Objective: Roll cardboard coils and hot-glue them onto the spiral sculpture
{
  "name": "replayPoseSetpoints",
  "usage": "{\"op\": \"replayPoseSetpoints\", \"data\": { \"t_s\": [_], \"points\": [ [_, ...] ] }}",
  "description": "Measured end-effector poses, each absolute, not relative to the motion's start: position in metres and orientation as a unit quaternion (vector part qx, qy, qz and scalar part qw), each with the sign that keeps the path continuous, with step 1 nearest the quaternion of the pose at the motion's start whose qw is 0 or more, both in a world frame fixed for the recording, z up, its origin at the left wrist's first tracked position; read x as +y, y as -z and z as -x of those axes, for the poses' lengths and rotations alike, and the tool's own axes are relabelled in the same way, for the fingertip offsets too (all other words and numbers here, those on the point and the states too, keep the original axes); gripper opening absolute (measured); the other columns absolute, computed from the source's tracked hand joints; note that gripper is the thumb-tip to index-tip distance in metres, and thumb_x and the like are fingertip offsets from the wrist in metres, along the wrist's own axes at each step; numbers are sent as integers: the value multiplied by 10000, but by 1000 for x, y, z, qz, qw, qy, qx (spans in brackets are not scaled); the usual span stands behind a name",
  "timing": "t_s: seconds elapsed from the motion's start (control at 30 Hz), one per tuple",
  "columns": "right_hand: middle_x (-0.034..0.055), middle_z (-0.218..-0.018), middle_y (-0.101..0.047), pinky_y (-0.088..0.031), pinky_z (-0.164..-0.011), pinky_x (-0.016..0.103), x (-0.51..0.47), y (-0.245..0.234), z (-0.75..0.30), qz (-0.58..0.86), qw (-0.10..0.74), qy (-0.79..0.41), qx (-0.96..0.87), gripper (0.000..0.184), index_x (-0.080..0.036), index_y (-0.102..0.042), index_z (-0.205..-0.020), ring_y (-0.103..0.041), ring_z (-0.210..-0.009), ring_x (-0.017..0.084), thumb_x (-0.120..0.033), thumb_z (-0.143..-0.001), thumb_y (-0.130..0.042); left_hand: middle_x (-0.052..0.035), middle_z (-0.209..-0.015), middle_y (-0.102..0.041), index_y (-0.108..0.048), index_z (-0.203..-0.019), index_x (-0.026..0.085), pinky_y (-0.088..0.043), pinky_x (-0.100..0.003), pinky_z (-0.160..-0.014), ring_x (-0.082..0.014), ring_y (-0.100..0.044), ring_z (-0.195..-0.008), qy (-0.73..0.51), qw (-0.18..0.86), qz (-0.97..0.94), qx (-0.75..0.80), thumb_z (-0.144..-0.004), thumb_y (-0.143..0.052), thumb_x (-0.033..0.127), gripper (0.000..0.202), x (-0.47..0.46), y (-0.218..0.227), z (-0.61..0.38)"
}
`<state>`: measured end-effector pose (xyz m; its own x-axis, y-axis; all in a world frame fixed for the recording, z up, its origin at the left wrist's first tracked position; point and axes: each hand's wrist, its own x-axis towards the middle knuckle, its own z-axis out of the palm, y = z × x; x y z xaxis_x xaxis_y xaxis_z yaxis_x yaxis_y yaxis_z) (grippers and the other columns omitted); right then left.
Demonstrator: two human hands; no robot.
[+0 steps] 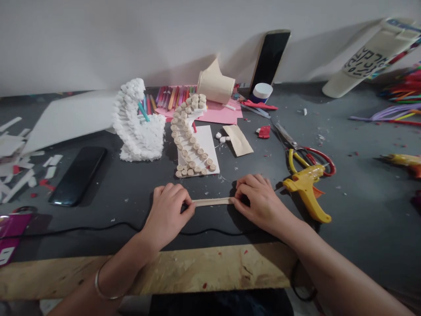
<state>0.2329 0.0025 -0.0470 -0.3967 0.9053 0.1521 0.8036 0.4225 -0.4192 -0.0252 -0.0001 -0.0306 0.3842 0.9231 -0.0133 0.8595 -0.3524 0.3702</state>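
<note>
Low over the dark table point(128, 175), a narrow folded strip of beige paper point(213, 202) runs between my hands. My left hand point(169, 210) pinches its left end, and my right hand point(258, 197) pinches the right end. Just beyond the strip stands a curved white form point(189, 145) partly covered with small beige paper rolls, on a white base. A piece of beige paper point(238, 140) lies to its right beside small white pellets point(222, 138). Right of my right hand rests a yellow hot glue gun point(305, 188).
A fluffy white curved form point(140, 127) stands behind on the left, near a black phone point(79, 175). Scissors point(296, 149), a beige paper roll point(216, 85), a small white-lidded jar point(262, 92) and an upright phone point(271, 57) are farther back. A black cable point(210, 231) crosses the front.
</note>
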Motion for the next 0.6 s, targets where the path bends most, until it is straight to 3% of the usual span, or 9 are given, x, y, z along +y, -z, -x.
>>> {"op": "replayPoseSetpoints", "data": {
  "t_s": [0.1, 0.2, 0.37, 0.6],
  "points": [
    [54, -901, -619, -362, -754, 353, 3, 49, -232, 532, 183, -134, -816, 153, -190, -560, -710, -502, -865, 224, -194, -798, -685, 16, -772, -566, -506, -722, 198, -299, -363, -797, -178, -524, -808, -103, 172, -807, 555, -854, -572, 191, 148, 0, 33, 25],
    [62, -954, -627, -350, -751, 350, 2, 46, -231, 534, 182, -119, -817, 93, -195, -601, -862, -502, -906, 238, -186, -808, -676, 2, -876, -579, -559, -844, 208, -310, -369, -831, -178, -544, -854, -136, 175, -806, 549, -844, -583, 166, 48, -1, 35, 26],
    [51, -956, -657, -313, -782, 357, -1, 38, -228, 459, 166, -96, -868, 149, -225, -663, -850, -493, -897, 226, -111, -879, -570, -34, -952, -601, -669, -923, 262, -299, -400, -849, -208, -549, -950, -159, 116, -865, 461, -900, -491, 100, 242, -4, 33, 26],
    [42, -833, -662, -299, -782, 351, -3, 30, -225, 453, 143, -67, -877, 104, -199, -675, -824, -507, -841, 207, -219, -899, -605, -44, -962, -679, -653, -898, 208, -292, -431, -867, -236, -563, -962, -141, 47, -889, 433, -913, -582, 281, 103, -7, 30, 24]
  ]
}}
